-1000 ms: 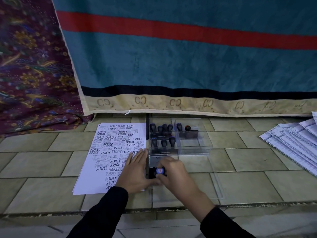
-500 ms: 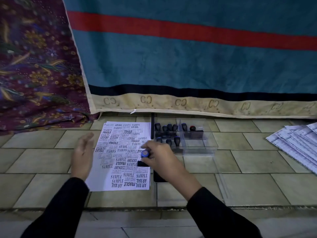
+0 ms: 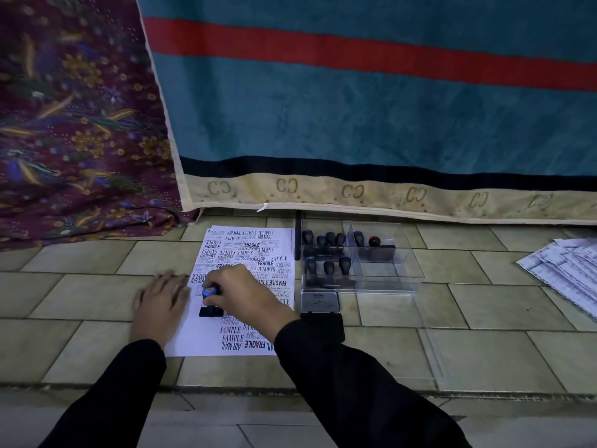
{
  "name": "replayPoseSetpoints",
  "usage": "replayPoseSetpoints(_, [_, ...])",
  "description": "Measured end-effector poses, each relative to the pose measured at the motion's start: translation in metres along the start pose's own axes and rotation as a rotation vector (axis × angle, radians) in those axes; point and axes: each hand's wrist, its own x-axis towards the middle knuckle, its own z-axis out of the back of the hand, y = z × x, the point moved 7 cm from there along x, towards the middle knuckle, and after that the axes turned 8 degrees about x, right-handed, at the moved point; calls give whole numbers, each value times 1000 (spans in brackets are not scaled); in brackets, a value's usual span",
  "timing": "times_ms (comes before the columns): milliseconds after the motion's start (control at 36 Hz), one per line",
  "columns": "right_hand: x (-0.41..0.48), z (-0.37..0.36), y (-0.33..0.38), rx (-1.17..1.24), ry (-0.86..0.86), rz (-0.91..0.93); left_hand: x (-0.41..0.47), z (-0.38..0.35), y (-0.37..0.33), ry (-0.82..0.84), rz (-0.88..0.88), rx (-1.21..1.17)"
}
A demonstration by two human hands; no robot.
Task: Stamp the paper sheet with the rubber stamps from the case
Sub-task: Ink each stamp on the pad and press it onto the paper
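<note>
A white paper sheet, crowded with black stamped words, lies on the tiled floor. My right hand grips a black rubber stamp with a blue knob, its base down on the sheet's left part. My left hand lies flat, fingers straight, across the sheet's left edge. Right of the sheet stands a clear plastic case with several black stamps upright inside. A metal ink pad sits just in front of the case.
The case's clear lid lies flat on the tiles in front of the case. A pile of printed sheets fans out at the far right. A teal cloth with a red stripe and a patterned maroon cloth hang behind.
My right hand carried the stamp from the ink pad leftward and set it on the sheet. My left hand slid from the sheet's right side to its left edge.
</note>
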Motion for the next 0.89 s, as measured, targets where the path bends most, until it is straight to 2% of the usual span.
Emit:
replayPoseSetpoints(417, [-1,-14,-1,-10,61,-15,2,-4,3,2,-1,7])
replayPoseSetpoints(750, [-6,-34,10,-197,16,85,-3,1,-3,22,6,-9])
replayPoseSetpoints(889, [-2,-27,8,-144,10,14,-3,0,-3,15,15,-7])
